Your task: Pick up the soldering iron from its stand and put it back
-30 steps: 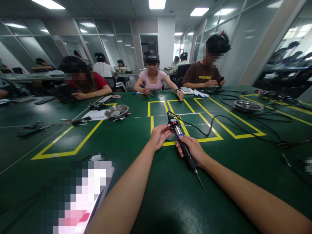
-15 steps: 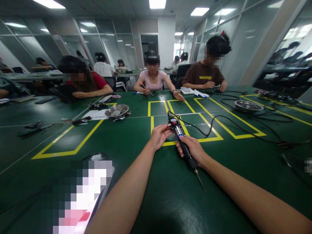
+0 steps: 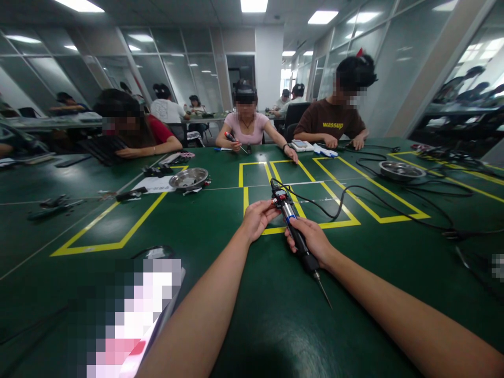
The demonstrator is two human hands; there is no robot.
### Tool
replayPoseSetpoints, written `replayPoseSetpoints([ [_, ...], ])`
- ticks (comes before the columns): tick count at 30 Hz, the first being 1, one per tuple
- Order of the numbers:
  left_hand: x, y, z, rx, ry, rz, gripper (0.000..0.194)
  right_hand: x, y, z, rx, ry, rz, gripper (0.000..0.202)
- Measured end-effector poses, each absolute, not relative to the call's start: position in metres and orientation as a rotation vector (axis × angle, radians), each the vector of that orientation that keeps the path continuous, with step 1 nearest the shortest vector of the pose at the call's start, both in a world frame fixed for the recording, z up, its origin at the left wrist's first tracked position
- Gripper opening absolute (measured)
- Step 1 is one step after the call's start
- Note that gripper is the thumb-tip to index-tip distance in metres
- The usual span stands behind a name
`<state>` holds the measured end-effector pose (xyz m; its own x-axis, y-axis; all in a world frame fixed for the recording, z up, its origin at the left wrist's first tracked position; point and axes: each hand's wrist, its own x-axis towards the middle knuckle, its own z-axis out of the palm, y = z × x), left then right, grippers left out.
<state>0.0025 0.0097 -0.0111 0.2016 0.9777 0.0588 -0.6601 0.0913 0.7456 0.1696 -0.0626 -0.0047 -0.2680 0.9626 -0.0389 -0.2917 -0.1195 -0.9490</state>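
My right hand (image 3: 309,239) is wrapped around the body of a black electric screwdriver (image 3: 298,237) with a silver and blue band. Its long thin bit (image 3: 325,293) points back toward me and down to the right. At the far, corded end, the fingers of my left hand (image 3: 258,218) are pinched against the tool's tail, beside a small red-orange part. The fingertips are partly hidden there. A black cord (image 3: 336,214) leaves that end and loops off to the right over the green table (image 3: 220,262).
Yellow tape outlines (image 3: 94,249) mark the table. Metal bowls stand at left (image 3: 189,178) and right (image 3: 401,170), with cables (image 3: 437,223) near the right one. A blurred-out bright object (image 3: 145,310) lies front left. Several people sit opposite, one holding a screwdriver (image 3: 233,138).
My hands and the electric screwdriver stay almost still. Across the table, one person's open hand has turned and shifted slightly; the person at right has moved a hand and their head.
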Motion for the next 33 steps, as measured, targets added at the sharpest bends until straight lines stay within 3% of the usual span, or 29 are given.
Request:
replayPoseSetpoints([
  [33, -0.002, 0.008, -0.014, 0.753, 0.428, 1.173, 0.018, 0.175, -0.065, 0.004, -0.829, -1.126, 1.712, 0.031],
])
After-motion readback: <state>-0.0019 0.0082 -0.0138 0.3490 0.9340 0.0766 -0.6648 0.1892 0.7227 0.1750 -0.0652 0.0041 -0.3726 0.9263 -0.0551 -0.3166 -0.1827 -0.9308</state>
